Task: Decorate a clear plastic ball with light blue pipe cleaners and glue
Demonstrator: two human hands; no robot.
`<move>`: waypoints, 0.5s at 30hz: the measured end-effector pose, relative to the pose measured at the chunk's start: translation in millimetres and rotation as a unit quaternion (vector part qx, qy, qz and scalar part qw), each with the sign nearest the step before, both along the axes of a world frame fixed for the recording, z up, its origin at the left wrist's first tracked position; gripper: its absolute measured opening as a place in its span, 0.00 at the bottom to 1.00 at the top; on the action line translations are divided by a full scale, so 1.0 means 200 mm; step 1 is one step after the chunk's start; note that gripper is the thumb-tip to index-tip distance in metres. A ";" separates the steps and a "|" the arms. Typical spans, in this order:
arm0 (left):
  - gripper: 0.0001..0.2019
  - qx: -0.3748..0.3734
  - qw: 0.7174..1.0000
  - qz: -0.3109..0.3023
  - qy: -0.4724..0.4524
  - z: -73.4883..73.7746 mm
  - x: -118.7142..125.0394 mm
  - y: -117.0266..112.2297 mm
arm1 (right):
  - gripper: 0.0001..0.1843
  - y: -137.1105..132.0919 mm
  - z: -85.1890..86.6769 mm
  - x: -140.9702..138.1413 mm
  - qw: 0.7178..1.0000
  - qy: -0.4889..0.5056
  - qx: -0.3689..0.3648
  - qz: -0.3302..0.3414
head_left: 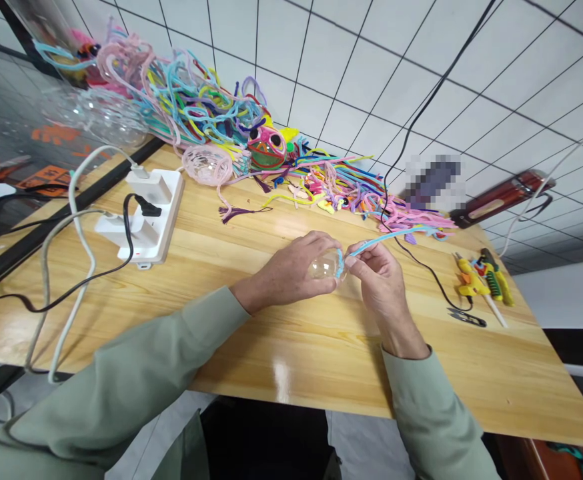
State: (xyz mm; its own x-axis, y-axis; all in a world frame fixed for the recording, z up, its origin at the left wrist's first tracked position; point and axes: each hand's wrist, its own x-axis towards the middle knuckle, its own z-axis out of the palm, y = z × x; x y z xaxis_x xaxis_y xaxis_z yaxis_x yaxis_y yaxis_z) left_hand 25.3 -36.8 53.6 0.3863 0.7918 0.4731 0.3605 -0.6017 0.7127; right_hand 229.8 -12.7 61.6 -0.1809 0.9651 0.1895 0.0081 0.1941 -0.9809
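My left hand (304,267) is closed around a small clear plastic ball (324,266) just above the table. A band of light blue fuzzy pipe cleaner (396,233) circles the ball's right side. Its loose length runs up and to the right, past my right hand (377,273), whose thumb and fingers pinch it close to the ball. Part of the ball is hidden by my left fingers.
Heaped pipe cleaners (191,100) line the back wall, with a decorated ball (267,147) and a pink-wrapped ball (207,165) before them. A power strip (164,220) with cables lies left. At right are a yellow glue gun (471,279), small snips (466,317) and a red flask (504,198).
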 end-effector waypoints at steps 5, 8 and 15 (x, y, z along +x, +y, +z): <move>0.20 0.000 1.000 0.001 -0.003 0.00 0.00 0.00 | 0.09 0.00 0.00 0.00 1.000 -0.007 -0.005 0.002; 0.21 0.001 1.000 0.000 -0.004 0.00 0.00 0.00 | 0.09 0.00 0.00 0.00 1.000 -0.022 0.001 0.002; 0.21 0.000 1.000 0.001 -0.001 0.00 0.00 0.00 | 0.11 0.00 0.00 -0.01 0.999 -0.037 0.009 0.001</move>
